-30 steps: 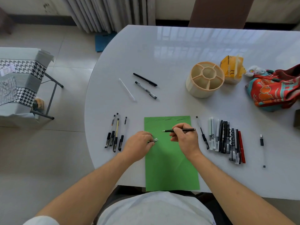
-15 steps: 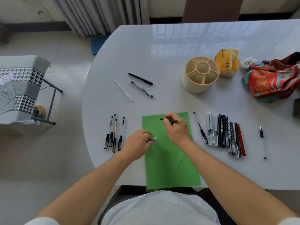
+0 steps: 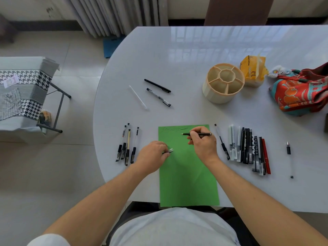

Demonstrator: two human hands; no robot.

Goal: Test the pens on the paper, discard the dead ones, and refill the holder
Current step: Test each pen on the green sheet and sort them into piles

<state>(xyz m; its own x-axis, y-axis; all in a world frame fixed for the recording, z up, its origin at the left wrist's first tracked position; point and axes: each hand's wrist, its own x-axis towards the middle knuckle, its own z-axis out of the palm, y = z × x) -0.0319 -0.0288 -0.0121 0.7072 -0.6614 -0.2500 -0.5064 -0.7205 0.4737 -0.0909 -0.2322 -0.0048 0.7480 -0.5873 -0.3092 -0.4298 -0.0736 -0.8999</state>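
The right hand [image 3: 204,144] pinches a black pen [image 3: 197,134] lying level, tip toward frame left over the top of the green paper [image 3: 188,174]; the left hand [image 3: 152,157] grips its cap [image 3: 169,150] at the sheet's left edge; testing is the step in hand, seemingly; next comes judging the stroke, capping, and sorting; the holder [image 3: 222,83], upper right, has no pens showing in it; whether this pen marked is hard to tell among the scribbles [image 3: 174,129].

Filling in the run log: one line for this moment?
phase: testing | right hand: holds black pen over green paper | left hand: pinches cap | holder: empty
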